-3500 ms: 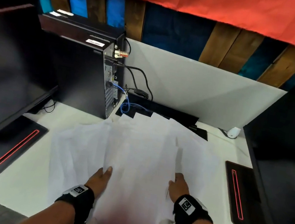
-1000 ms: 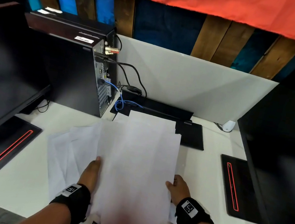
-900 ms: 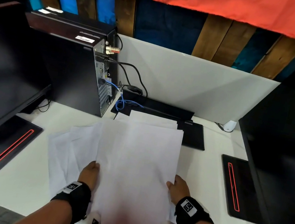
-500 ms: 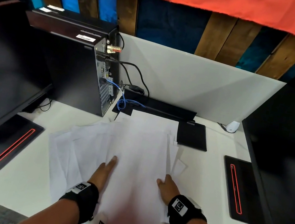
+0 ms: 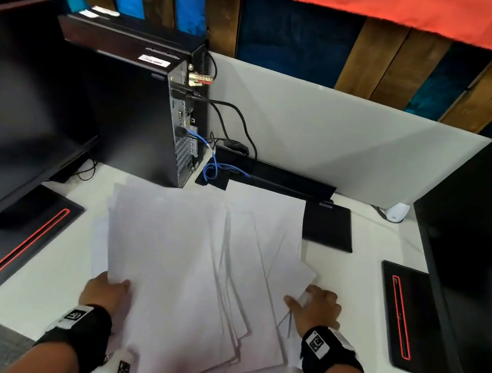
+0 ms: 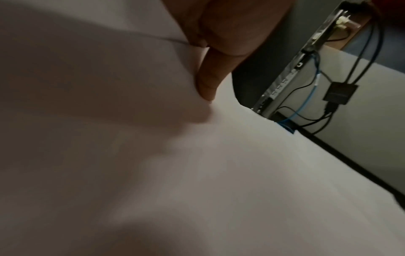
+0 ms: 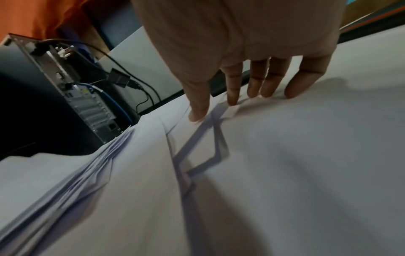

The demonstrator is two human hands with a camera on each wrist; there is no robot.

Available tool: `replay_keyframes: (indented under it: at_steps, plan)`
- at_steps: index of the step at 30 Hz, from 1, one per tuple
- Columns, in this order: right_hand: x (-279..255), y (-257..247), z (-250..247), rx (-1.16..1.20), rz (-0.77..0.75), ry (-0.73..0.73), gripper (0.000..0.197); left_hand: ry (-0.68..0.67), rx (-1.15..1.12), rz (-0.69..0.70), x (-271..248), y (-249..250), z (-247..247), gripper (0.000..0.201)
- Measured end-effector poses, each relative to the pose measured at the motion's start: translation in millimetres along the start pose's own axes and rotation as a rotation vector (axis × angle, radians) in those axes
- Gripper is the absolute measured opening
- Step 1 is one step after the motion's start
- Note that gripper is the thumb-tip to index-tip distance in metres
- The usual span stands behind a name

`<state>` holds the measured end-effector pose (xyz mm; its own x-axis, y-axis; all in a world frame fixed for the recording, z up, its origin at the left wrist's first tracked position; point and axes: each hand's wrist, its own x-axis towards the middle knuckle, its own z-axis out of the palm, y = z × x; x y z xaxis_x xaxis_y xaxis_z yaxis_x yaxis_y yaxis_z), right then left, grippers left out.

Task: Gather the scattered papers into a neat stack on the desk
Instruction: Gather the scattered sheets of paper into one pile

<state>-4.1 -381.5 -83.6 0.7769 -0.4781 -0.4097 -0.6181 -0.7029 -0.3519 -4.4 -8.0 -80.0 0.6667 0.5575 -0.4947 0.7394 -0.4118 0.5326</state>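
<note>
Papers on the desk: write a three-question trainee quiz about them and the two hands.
1. True or false: the papers already form a squared-up stack.
2. Which hand has its fingers under the sheets' edge with the thumb on top? A) left hand B) right hand
3. Fill in: the black computer tower stands at the far ____ corner of the papers.

Key
1. False: the sheets lie fanned, with edges askew.
2. A. The left hand pinches the left edge; the right hand rests spread fingers on top at the right edge.
3. left
</note>
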Motion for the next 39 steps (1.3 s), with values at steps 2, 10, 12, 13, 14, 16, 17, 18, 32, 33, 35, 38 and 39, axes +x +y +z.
replay_keyframes:
  at_steps: [2,10,12,13,14,16,17,18,32,33,35,38,39]
  plan:
    - [-1,-5,6,0.018,-0.085,-0.024,0.046,0.061,0.238,-0.059,0,-6,-3,0.042]
    - [-7,-2,2,0.182,-0.073,-0.249,0.038,-0.033,0.101,0.122,0,4,14,0.039]
    - [-6,5,-1,0.150,-0.019,-0.298,0.041,-0.086,0.088,0.158,-6,13,20,0.041]
    - [-6,9,-3,0.159,0.010,-0.301,0.042,-0.113,0.077,0.175,-10,17,24,0.042]
    - [-6,11,-3,0.198,0.031,-0.290,0.043,-0.140,0.066,0.194,-13,20,27,0.043]
    - [-6,16,-4,0.336,0.043,-0.193,0.047,-0.195,0.046,0.225,-20,27,35,0.044]
    - [-7,18,-4,0.403,0.053,-0.108,0.048,-0.224,0.047,0.244,-23,29,39,0.044]
    - [-7,21,-6,0.444,0.061,-0.013,0.047,-0.250,0.052,0.264,-27,32,43,0.045]
    - [-23,28,-73,0.613,0.086,0.523,0.032,-0.312,0.052,0.262,-24,40,49,0.047]
    - [-26,23,-81,0.615,0.050,0.573,0.029,-0.313,0.057,0.264,-25,40,50,0.047]
    - [-34,11,-103,0.624,-0.035,0.687,0.024,-0.317,0.070,0.268,-26,40,51,0.047]
    - [-47,-14,-146,0.662,-0.209,0.882,0.022,-0.332,0.087,0.277,-28,43,51,0.047]
    - [-54,-23,-162,0.672,-0.275,0.950,0.023,-0.342,0.087,0.270,-27,43,51,0.048]
